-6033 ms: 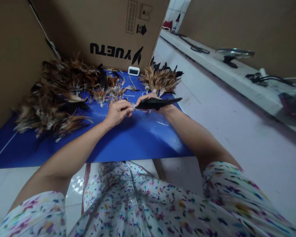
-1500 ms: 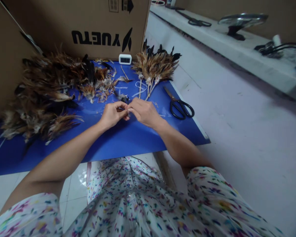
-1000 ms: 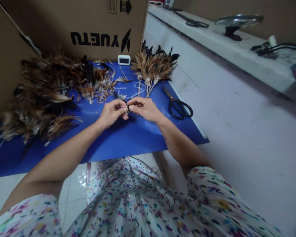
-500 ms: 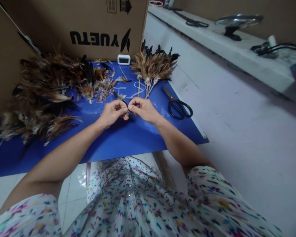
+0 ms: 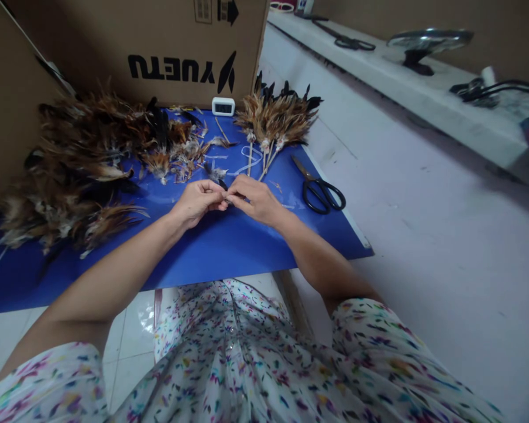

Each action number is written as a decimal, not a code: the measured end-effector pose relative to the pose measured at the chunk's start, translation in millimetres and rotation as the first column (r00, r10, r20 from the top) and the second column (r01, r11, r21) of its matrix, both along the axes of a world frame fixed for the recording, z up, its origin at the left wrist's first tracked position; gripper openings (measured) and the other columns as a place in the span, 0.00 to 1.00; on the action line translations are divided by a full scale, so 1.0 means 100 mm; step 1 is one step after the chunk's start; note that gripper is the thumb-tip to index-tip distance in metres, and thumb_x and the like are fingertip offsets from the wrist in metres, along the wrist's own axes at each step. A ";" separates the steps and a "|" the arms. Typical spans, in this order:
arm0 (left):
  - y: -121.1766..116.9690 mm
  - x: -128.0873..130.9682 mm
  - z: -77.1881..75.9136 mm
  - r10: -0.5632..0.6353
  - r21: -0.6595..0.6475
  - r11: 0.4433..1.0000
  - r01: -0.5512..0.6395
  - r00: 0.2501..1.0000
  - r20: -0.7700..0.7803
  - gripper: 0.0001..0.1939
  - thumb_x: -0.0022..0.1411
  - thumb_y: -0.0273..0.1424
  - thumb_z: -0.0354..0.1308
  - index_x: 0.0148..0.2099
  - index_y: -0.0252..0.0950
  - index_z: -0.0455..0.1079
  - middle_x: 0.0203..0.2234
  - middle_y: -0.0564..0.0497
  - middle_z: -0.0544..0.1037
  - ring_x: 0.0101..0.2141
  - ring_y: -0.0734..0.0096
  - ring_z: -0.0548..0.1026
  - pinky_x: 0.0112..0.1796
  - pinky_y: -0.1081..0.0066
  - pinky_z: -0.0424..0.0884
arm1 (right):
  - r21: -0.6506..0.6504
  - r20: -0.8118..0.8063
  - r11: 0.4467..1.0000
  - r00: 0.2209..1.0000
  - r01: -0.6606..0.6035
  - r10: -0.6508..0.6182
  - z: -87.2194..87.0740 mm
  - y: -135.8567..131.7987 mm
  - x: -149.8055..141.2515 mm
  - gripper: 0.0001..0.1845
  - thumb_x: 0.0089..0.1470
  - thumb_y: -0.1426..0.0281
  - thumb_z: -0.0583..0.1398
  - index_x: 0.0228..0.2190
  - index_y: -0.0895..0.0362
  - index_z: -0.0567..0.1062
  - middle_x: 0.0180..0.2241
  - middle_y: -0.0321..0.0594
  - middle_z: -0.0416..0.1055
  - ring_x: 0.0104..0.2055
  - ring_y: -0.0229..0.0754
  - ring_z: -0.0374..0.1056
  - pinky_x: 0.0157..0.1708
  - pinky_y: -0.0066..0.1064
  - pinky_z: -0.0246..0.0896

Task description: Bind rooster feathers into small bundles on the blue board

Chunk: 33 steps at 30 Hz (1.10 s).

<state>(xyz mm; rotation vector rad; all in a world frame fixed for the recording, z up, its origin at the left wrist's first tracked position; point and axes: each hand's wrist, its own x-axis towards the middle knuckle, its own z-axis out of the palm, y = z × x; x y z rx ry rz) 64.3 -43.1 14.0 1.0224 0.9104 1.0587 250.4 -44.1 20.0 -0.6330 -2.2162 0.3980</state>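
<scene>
At the middle of the bench [image 5: 220,252], a dark feather [image 5: 223,184] lies between the left hand [image 5: 196,204] and the right hand [image 5: 258,200], projecting beyond their fingertips toward the far side. Its visible part runs near to far with a slight slant to the left, and so crosses the line joining the hands; both meet at its near end, and neither is clearly the nearer. The left fingers are pinched upon this near end. The right thumb and forefinger are drawn in at the same spot, but whether they grip anything cannot be told. Grey fluff [image 5: 219,174] appears just beyond; its attachment to the feather is uncertain. Far right of the hands stand out the bundles [image 5: 277,117], their sticks [image 5: 250,155] pointing nearward; farther right lie the scissors [image 5: 308,177], handles toward the near side. A brown pile [image 5: 88,147] occupies the far left. Hidden: the feather's near end and any thread there, both covered by the fingers. Hard to make out: where one stick ends beside the right hand, and single feathers within the pile. Cut off: the top of the carton [image 5: 171,35].
</scene>
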 end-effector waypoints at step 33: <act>0.07 -0.01 -0.14 0.198 0.444 0.888 -0.118 0.971 -0.137 0.18 0.41 0.29 0.72 0.29 0.36 0.64 0.23 0.55 0.78 0.22 0.73 0.77 0.27 0.71 0.77 | -0.633 -0.147 0.765 0.952 0.118 -0.269 -0.03 0.04 -0.03 0.08 0.47 0.68 0.64 0.29 0.60 0.77 0.26 0.35 0.72 0.26 0.33 0.62 0.31 0.28 0.56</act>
